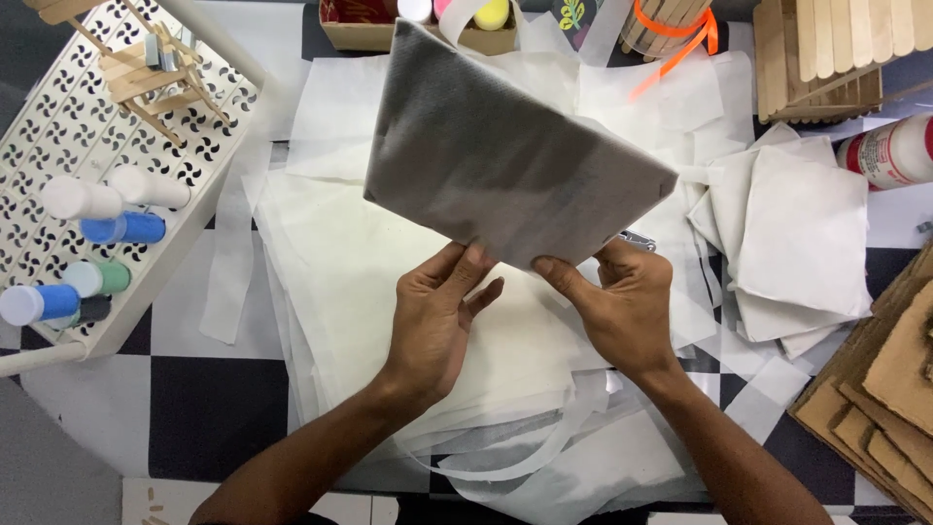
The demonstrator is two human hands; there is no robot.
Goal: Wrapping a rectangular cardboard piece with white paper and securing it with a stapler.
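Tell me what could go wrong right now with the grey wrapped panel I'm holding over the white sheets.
Both hands, left hand and right hand, pinch only the near edge of the grey panel, so it could tip or slip from the fingertips. If it drops, it may scatter the loose white sheets beneath. Its far corner sits close to the open box of small items, so a swing might knock that.

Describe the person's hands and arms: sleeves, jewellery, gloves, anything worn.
Both arms are bare from the bottom edge of the picture up to the wrists: no sleeves in view. The left hand and right hand wear no gloves, and no rings, watch or bracelet show. Fingernails look short and unpainted. Nothing is marked or taped on either forearm.
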